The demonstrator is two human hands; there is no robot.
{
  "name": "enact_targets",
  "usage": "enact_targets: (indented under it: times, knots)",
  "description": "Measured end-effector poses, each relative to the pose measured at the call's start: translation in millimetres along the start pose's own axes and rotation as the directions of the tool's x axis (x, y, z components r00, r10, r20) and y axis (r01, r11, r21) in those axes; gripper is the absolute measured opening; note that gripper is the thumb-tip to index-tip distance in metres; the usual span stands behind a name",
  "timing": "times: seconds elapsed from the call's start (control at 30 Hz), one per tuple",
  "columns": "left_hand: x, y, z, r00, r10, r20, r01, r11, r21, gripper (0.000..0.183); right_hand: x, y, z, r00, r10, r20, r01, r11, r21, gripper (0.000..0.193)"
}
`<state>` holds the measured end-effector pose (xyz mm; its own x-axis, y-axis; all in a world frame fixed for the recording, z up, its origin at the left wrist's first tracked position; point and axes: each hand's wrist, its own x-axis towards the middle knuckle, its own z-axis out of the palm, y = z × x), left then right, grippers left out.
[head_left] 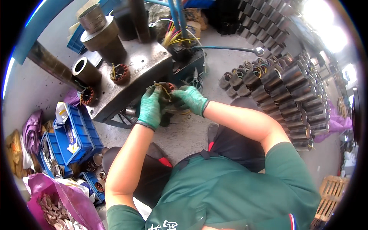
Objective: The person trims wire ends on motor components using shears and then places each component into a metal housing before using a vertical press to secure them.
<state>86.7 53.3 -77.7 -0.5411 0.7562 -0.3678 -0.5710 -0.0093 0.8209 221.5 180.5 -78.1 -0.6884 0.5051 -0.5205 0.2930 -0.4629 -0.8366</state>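
Note:
Both my hands wear green gloves and meet in front of the metal bench's near edge. Between them is a wound motor stator (167,87) with reddish windings and yellowish lead wires. My left hand (149,107) is closed on its left side, near the wires. From the right, my right hand (193,99) grips the same stator with bent fingers; its fingertips are partly hidden. A second stator (121,75) with wires sticking up stands on the metal bench (143,61). Another stator (88,96) rests at the bench's left end, beside a hollow metal sleeve (86,71).
A press tool (100,36) rises from the bench. A ball-ended lever (234,48) reaches out to the right. Metal cylinders (283,86) are stacked on the right. Blue crates (80,132) and a purple sack (76,201) stand on the left. A wooden pallet (332,193) lies far right.

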Motion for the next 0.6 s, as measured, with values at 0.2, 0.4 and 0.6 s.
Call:
enact_targets:
  times: [0.2,0.4,0.6]
  knots:
    - [-22,19,-5,0.998,0.025,-0.053,-0.022,0.999,0.041,0.020,41,-4,-22,0.899,0.356,0.254,-0.335,0.934,-0.124,0.075]
    - [-22,32,0,0.996,0.083,-0.025,-0.073,0.963,0.261,0.019,200,85,-168,0.907,-0.047,-0.419,-0.150,0.893,-0.424,0.036]
    - [-44,43,-31,0.988,0.078,-0.130,-0.042,0.964,0.262,0.022,228,113,-134,0.919,0.285,-0.274,-0.219,0.944,0.248,0.019]
